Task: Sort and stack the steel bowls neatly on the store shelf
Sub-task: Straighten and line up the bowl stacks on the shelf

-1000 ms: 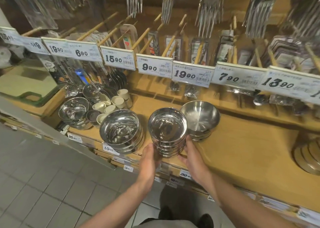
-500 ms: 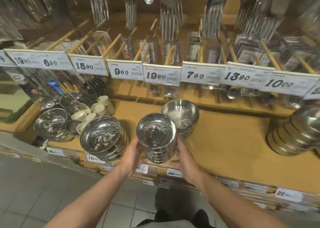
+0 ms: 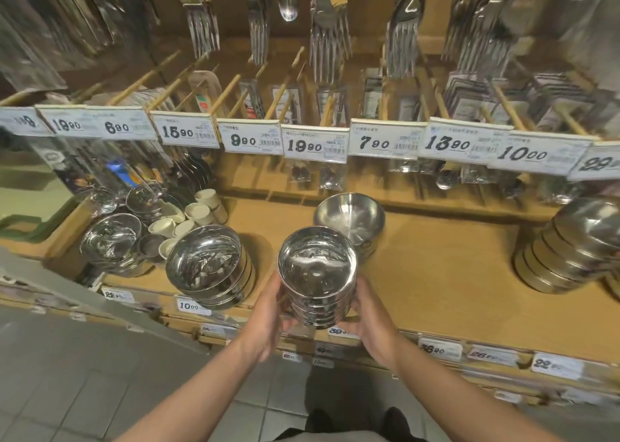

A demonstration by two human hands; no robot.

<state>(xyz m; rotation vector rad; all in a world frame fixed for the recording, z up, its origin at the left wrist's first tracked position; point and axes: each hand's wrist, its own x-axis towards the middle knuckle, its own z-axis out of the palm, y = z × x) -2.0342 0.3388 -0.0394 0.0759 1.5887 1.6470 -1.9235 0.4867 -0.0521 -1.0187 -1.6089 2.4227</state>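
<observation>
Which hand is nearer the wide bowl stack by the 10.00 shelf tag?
Left. The left hand is just right of that wide stack; the right hand is beyond the held stack.

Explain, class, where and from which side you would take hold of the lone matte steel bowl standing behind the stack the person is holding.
Take the matte bowl by its rim, coming from above and the right. It stands upright and open, so the rim is free, and the shelf to its right is bare. The held stack, gripped by the left hand and right hand, blocks its front.
</observation>
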